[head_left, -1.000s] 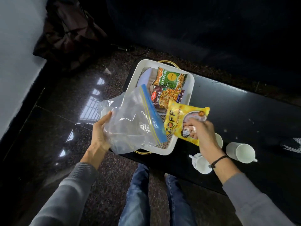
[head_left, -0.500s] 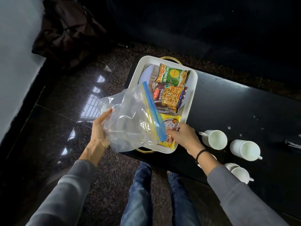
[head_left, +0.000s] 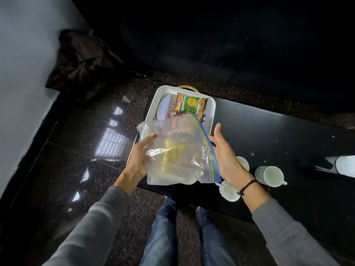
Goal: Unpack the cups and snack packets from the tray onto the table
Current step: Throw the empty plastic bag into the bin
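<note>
A white tray (head_left: 211,112) stands on the left end of the black table (head_left: 269,135). A green snack packet (head_left: 191,103) lies at its far end, and a dark red packet (head_left: 202,118) peeks out beneath it. A clear zip bag (head_left: 178,154) with a blue strip hangs over the tray's near half; a yellow packet shows dimly through it. My left hand (head_left: 137,160) grips the bag's left side. My right hand (head_left: 224,156) is at the bag's blue edge with its fingers spread. Three white cups (head_left: 270,174) (head_left: 229,191) (head_left: 243,163) stand on the table to the right.
A pale round plate (head_left: 163,110) leans in the tray's far left corner. A dark bag (head_left: 84,64) lies on the floor by the white wall. Something white (head_left: 343,167) lies at the table's right edge. My knees are below the table's near edge.
My right hand put the yellow packet down in the tray and came up to the bag's blue edge. My left hand swung the bag over the tray.
</note>
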### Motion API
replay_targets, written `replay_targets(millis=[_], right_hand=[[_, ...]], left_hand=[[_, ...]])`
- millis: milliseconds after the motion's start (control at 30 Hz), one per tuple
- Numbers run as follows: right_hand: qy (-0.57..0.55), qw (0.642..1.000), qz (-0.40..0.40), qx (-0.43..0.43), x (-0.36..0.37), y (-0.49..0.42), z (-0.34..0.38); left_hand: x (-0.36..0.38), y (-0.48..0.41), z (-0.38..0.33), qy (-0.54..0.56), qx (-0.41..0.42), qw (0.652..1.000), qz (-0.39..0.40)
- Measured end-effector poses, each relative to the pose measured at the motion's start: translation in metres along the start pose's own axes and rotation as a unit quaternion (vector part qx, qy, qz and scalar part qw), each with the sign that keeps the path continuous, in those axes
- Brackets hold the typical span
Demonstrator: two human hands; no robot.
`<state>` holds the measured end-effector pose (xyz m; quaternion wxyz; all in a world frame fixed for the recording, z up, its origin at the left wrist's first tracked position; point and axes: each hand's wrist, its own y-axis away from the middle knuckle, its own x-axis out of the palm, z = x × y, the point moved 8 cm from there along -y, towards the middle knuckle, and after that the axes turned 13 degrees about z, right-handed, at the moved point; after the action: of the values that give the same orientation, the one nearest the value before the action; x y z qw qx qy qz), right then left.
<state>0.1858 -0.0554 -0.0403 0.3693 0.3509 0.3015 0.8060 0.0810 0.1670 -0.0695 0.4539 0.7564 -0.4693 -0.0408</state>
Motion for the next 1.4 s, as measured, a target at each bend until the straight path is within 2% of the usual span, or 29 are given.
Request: replay_targets(millis=[167,400,533,600,700,800,900,1000,1167,1300,1400], right_hand=[[0.104,0.992,-0.006,-0.067,0.003,0.037,0.031],[0.165,0.981,0.036,-0.098,-0.002,0.082,0.047],[0.291,0.951,0.054,-0.094,0.010,0.099,0.056],[0.331,0.939,0.024,-0.091,0.007,0.107,0.061],[0.331,0.936,-0.041,-0.113,-0.012,0.119,0.073],[0.322,0.935,-0.086,-0.122,-0.025,0.134,0.079],[0.299,0.936,-0.124,-0.137,-0.035,0.151,0.084],[0.262,0.948,-0.113,-0.139,-0.040,0.162,0.084],[0.220,0.953,-0.086,-0.192,-0.033,0.175,0.085],[0.145,0.951,-0.145,-0.231,-0.031,0.186,0.085],[0.152,0.940,-0.191,-0.239,-0.028,0.189,0.086]], left_hand=[[0.044,0.010,-0.002,-0.070,0.022,0.997,-0.012],[0.123,0.027,-0.004,-0.040,0.050,0.997,0.043],[0.181,0.036,-0.005,-0.095,0.018,0.991,0.097],[0.200,0.042,-0.007,-0.116,0.003,0.988,0.105],[0.218,0.048,-0.014,-0.140,0.008,0.982,0.127],[0.225,0.060,-0.019,-0.219,0.021,0.968,0.117],[0.239,0.078,-0.030,-0.263,0.095,0.954,0.109],[0.253,0.094,-0.036,-0.254,0.141,0.948,0.128],[0.264,0.105,-0.020,-0.220,0.065,0.952,0.204],[0.263,0.111,-0.020,-0.220,0.051,0.959,0.173],[0.263,0.111,-0.031,-0.231,0.061,0.957,0.165]])
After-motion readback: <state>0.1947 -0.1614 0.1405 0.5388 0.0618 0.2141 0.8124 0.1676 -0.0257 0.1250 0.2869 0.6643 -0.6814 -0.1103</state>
